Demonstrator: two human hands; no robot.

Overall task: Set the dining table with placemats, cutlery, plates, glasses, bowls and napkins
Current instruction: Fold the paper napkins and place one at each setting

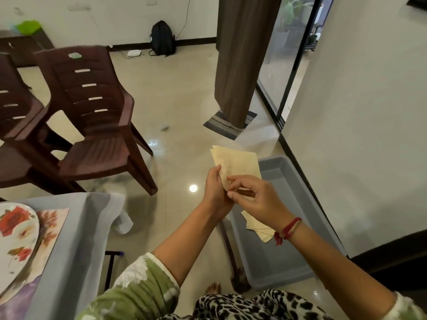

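1. Nearest, at the person's left, the cloth-covered tabletop [76, 239] carries a floral plate [16, 232] lying on a placemat [53, 222]. No napkin shows at this setting.
2. On the floor just ahead, a grey tray [272, 257] holds a few spare napkins [256, 227] lying loose.
3. Above the tray, the left hand [213, 188] grips the lower edge of a small stack of beige napkins [238, 162], fingers curled round it. The right hand [256, 197] pinches the stack's lower corner between thumb and forefinger, other fingers relaxed. The napkin step appears to be in hand, with one sheet being peeled from the stack.
4. Farther off, two brown plastic chairs [97, 125] stand left of the hands.
5. Next, the thin sheets likely need a careful pinch to separate only one, followed by a turn left to lay it beside the plate.
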